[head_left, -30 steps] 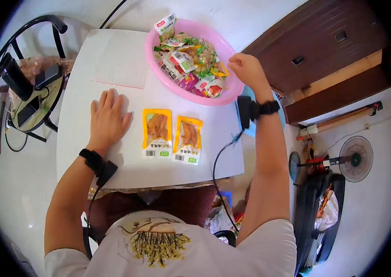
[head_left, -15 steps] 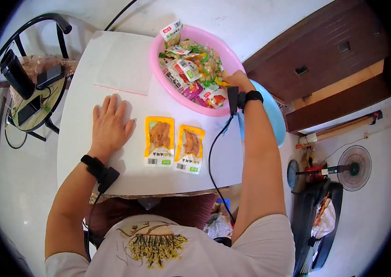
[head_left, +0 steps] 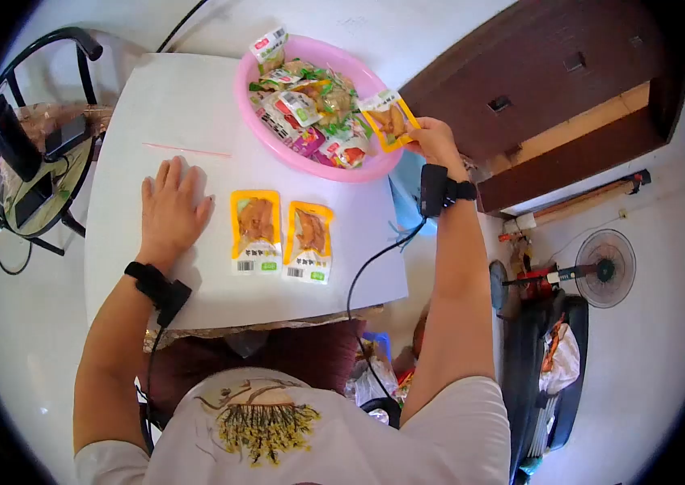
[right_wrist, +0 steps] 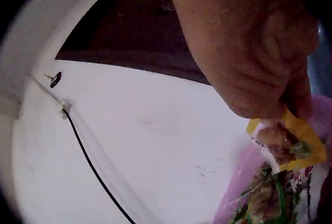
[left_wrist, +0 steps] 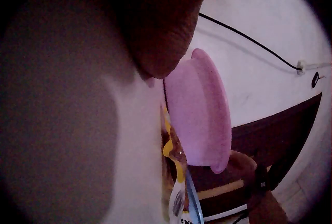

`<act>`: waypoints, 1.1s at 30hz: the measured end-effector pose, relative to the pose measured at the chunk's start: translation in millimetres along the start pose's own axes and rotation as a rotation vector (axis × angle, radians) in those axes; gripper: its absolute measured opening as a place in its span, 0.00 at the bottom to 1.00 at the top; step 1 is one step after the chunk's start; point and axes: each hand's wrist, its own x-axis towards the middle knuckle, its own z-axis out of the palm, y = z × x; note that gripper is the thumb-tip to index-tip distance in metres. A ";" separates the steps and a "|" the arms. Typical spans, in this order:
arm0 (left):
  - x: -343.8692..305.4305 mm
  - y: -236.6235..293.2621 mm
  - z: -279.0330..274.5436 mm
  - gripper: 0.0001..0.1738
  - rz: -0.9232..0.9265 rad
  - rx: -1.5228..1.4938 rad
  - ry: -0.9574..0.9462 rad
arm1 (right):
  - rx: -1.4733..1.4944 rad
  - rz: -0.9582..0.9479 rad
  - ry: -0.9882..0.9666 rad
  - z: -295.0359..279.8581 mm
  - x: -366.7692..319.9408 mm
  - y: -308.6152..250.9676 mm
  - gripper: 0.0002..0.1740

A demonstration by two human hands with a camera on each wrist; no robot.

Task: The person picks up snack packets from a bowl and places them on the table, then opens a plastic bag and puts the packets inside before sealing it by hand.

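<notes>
The right hand pinches the edge of a yellow-bordered food packet over the right rim of a pink basin. In the right wrist view the same packet hangs from the fingertips above the basin's heap of packets. The left hand lies flat, palm down, on the white table, fingers pointing away from the body. Between the hands, two similar yellow-bordered packets lie side by side. In the left wrist view the basin stands beyond the packets.
A clear sheet with a red strip lies beyond the left hand. Something light blue is beside the basin at the table's right edge. A chair holding dark objects stands left. A fan is at the right; cables trail from both wrists.
The right hand reached into the basin's right side, took hold of a yellow-bordered packet and lifted it over the rim. The left hand stays flat on the table. The head view has shifted slightly.
</notes>
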 end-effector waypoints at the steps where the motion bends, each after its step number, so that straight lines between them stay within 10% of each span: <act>1: -0.3 -1.8 3.1 0.30 0.004 0.008 0.012 | 0.021 -0.009 0.010 -2.2 -19.6 -9.4 0.10; 19: -4.4 -4.7 11.0 0.27 0.047 0.092 0.049 | 0.141 -0.068 -0.231 -25.1 -177.6 -4.7 0.11; 33: -0.2 -3.7 9.9 0.29 0.023 0.104 0.000 | -0.763 -0.244 -0.586 52.8 -141.7 35.6 0.07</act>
